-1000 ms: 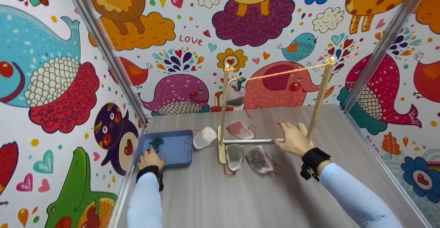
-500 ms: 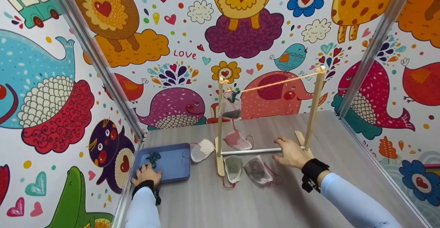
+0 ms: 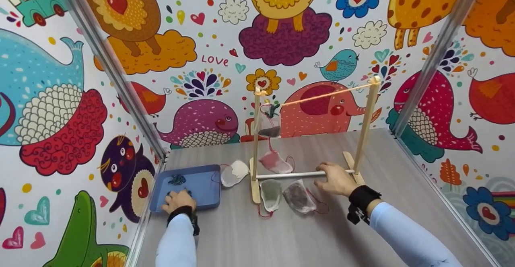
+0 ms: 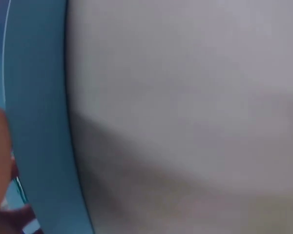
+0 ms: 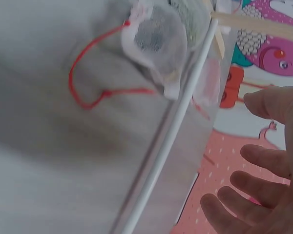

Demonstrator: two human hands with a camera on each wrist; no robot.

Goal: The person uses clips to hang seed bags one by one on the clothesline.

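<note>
My left hand (image 3: 180, 202) is inside the front of a blue tray (image 3: 207, 202), its fingers curled down around a small dark green clip (image 3: 189, 193). In the left wrist view, thumb and fingers show at the left edge, behind the tray wall (image 4: 39, 122), with a sliver of green between them. More dark green clips (image 3: 176, 179) lie heaped behind that hand. My right hand (image 3: 337, 179) hovers with fingers spread, at the white rod (image 3: 293, 175) low on a wooden frame (image 3: 364, 132). In the right wrist view those fingers (image 5: 256, 185) hold nothing.
An orange string (image 3: 326, 95) spans the frame's posts; a pouch (image 3: 268, 124) hangs there by a green clip. On the table lie pouches with cords: white (image 3: 235, 173), pink (image 3: 275, 162), greenish (image 3: 270, 194) and dark grey (image 3: 299, 196). Patterned walls enclose the table.
My left hand has drawn back and right within the tray, off the clip heap, its fingers more curled. The right hand stays near the rod. The head view has tilted.
</note>
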